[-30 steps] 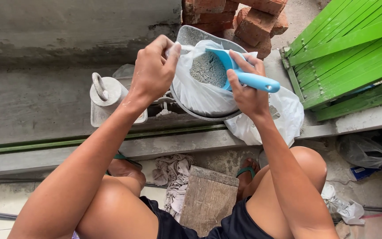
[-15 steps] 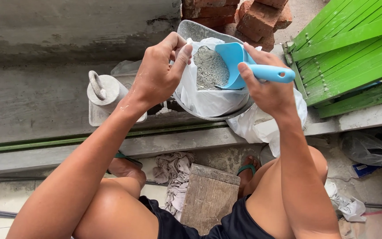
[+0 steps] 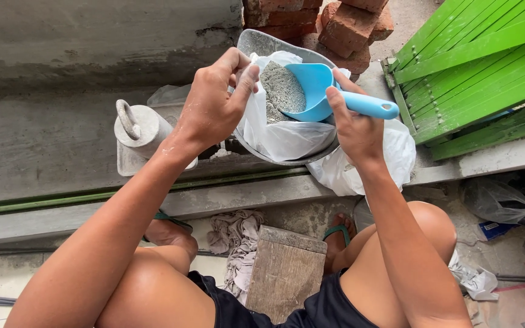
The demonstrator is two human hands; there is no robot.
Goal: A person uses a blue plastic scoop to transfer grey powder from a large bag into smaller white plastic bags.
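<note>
Overhead, looking down past bare knees at a concrete ledge (image 3: 62,146).

Left hand (image 3: 214,106): fingers pinched shut on the edge of a white bag (image 3: 287,136), holding its mouth open. Thumb and forefinger meet on the plastic near the upper rim.

Right hand (image 3: 353,130): clamped round the handle of a blue scoop (image 3: 326,94). Handle points right, bowl points left and sits tilted inside the bag mouth. Hands apart, one at each side of the bag opening.

Grey powder (image 3: 281,91): heaped in the bag, touching the lip of the scoop. Cannot tell how much lies inside the scoop bowl itself.

Bag sits in a metal pan (image 3: 256,42), grey, rim visible above and below the plastic. Pan rests on the ledge.

Second white bag (image 3: 396,155): slumped on the ledge just right of the pan, partly behind the right wrist.

Left of the pan: grey weight (image 3: 135,124) with a loop handle, upright on a flat grey tray.

Behind: red bricks (image 3: 347,24), stacked. Right: green slatted panel (image 3: 475,67), leaning.

Below the ledge: wooden block (image 3: 287,270) between the knees, crumpled rag (image 3: 232,237) beside it, feet in green-strapped sandals.
</note>
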